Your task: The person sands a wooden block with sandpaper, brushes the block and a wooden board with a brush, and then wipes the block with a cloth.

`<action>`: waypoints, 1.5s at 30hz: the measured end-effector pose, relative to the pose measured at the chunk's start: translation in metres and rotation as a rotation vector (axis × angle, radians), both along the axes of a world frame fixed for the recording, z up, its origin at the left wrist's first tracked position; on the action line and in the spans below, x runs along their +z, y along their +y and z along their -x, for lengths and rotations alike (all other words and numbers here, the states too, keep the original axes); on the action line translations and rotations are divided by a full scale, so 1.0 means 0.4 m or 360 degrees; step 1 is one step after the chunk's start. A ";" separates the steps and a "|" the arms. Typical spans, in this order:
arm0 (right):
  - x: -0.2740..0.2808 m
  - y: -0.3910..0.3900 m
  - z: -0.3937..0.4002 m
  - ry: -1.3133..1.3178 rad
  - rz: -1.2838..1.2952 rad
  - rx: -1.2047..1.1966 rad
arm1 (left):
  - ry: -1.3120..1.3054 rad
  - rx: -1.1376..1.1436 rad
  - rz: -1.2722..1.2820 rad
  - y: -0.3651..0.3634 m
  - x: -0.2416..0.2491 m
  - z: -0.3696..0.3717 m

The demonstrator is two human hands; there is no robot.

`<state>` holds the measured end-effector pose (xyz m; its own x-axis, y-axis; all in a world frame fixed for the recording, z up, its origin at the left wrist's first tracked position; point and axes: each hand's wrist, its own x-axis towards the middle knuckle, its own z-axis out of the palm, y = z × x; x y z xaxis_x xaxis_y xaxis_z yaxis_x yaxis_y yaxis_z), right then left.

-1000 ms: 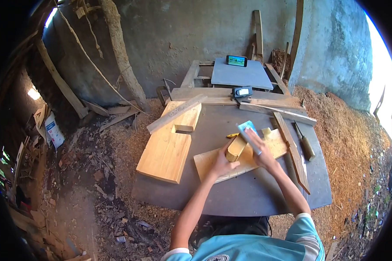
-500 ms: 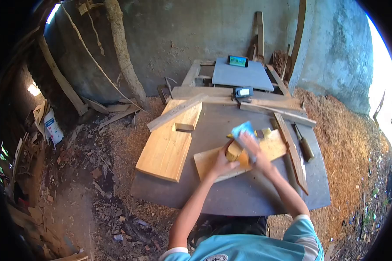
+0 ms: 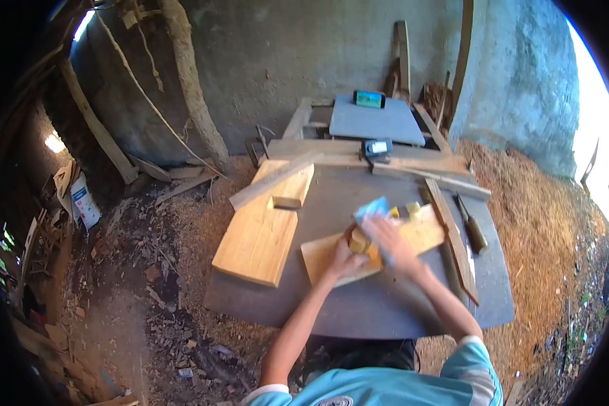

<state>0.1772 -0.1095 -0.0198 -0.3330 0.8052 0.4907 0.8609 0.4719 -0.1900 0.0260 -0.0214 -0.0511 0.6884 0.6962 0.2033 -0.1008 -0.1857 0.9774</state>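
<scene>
My left hand [image 3: 346, 258] is wrapped round a small wooden block [image 3: 360, 241] above a pale board [image 3: 423, 232] that lies across the metal table. My right hand [image 3: 394, 242], blurred by motion, is closed on a blue sheet [image 3: 374, 207] and presses it against the block's side. Just beyond the right hand, a small yellowish piece [image 3: 413, 210] rests on the board. An orange patch shows between the hands, too blurred to make out.
A notched wooden panel [image 3: 256, 242] lies on the table's left. At right are a dark wooden strip [image 3: 455, 245] and a handled tool [image 3: 476, 233]. Behind are a dark device [image 3: 377, 148] and a phone [image 3: 369, 99] on a grey board [image 3: 379, 123]. Sawdust [image 3: 528, 250] covers the ground.
My right hand and the blue sheet have shifted slightly against the block. My left hand keeps its hold in nearly the same place.
</scene>
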 end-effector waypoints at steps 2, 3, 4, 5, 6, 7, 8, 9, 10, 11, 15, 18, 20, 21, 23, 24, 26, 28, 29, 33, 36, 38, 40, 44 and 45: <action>0.043 0.006 0.013 -0.0197 -0.0005 0.0254 | 0.0048 0.0095 -0.0101 -0.005 0.015 -0.008; 0.032 0.040 -0.025 -0.0021 -0.0097 0.0276 | -0.0005 -0.0005 0.0094 -0.001 0.016 0.001; 0.026 0.061 -0.048 0.0130 -0.0077 -0.0036 | -0.0072 -0.0016 0.0143 -0.011 0.034 0.005; 0.023 0.068 -0.059 0.0268 -0.0061 -0.0349 | -0.0146 -0.0026 0.0186 -0.022 0.051 0.006; 0.020 0.072 -0.045 0.0311 -0.0112 -0.0299 | -0.0155 -0.0027 0.0130 -0.025 0.056 0.007; 0.013 0.038 -0.018 0.0199 -0.0056 -0.0198 | -0.0067 0.0016 0.0079 -0.026 0.049 0.005; 0.051 0.009 0.006 0.0004 -0.0003 0.0052 | 0.0007 0.0066 0.0009 -0.022 0.035 0.001; 0.079 -0.014 0.026 -0.0175 0.0067 0.0292 | 0.0042 0.0043 -0.0049 -0.008 0.011 0.005; 0.062 0.004 -0.001 -0.0253 0.0043 0.0315 | 0.0066 0.0023 -0.0029 0.001 0.007 0.006; 0.013 0.044 -0.045 0.0050 -0.0098 0.0274 | 0.0076 -0.0009 0.0034 0.004 0.009 0.008; 0.003 0.042 -0.048 0.0115 0.0023 -0.0116 | 0.0120 -0.0078 0.0181 -0.004 0.055 0.014; 0.008 0.061 -0.079 0.0009 -0.0049 0.0026 | 0.0097 0.0018 -0.0040 0.012 -0.022 -0.005; -0.019 0.031 -0.064 0.0144 -0.0002 -0.0041 | 0.0079 -0.0030 0.0255 -0.016 0.059 0.014; -0.018 0.030 -0.055 0.0277 0.0031 -0.0138 | 0.0016 -0.0069 0.0319 -0.020 0.065 0.016; 0.019 0.024 -0.048 -0.0132 0.0050 0.0095 | -0.0093 -0.0038 0.0039 -0.008 0.037 0.007; 0.018 0.022 -0.034 -0.0259 -0.0037 0.0217 | -0.0004 -0.0047 -0.0114 0.011 0.005 0.001; -0.008 0.046 -0.048 -0.0129 -0.0092 0.0132 | 0.0061 -0.0013 0.0015 -0.009 0.058 0.007; -0.016 0.068 -0.060 0.0166 -0.0075 -0.0072 | 0.0162 -0.0101 0.0556 -0.027 0.082 0.026; -0.006 0.065 -0.045 0.0215 -0.0097 -0.0068 | 0.0052 -0.0105 0.0483 -0.021 0.083 0.023; -0.008 0.050 -0.029 -0.0121 -0.0113 0.0076 | -0.0015 0.0050 -0.0491 0.022 -0.016 -0.013; -0.027 0.092 -0.098 0.0296 -0.0091 -0.0132 | 0.0249 -0.0264 0.0535 -0.013 0.053 0.022; -0.032 0.094 -0.096 0.0388 -0.0159 -0.0027 | -0.0052 -0.0112 0.0090 -0.018 0.044 0.011; -0.060 0.086 -0.104 0.0416 -0.0188 -0.0041 | -0.0204 -0.0006 -0.0411 -0.016 -0.007 -0.008; -0.081 0.071 -0.116 0.0387 -0.0101 -0.0132 | -0.0108 -0.0076 -0.0307 -0.023 0.029 0.004; -0.078 0.089 -0.120 0.0321 -0.0106 -0.0113 | -0.0143 -0.0041 -0.0377 0.000 0.001 -0.015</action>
<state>0.2251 -0.0740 -0.0511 -0.1661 0.7868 0.5944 0.8402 0.4285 -0.3325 0.0321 -0.0215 -0.0508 0.6771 0.6044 0.4199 -0.1928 -0.4049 0.8938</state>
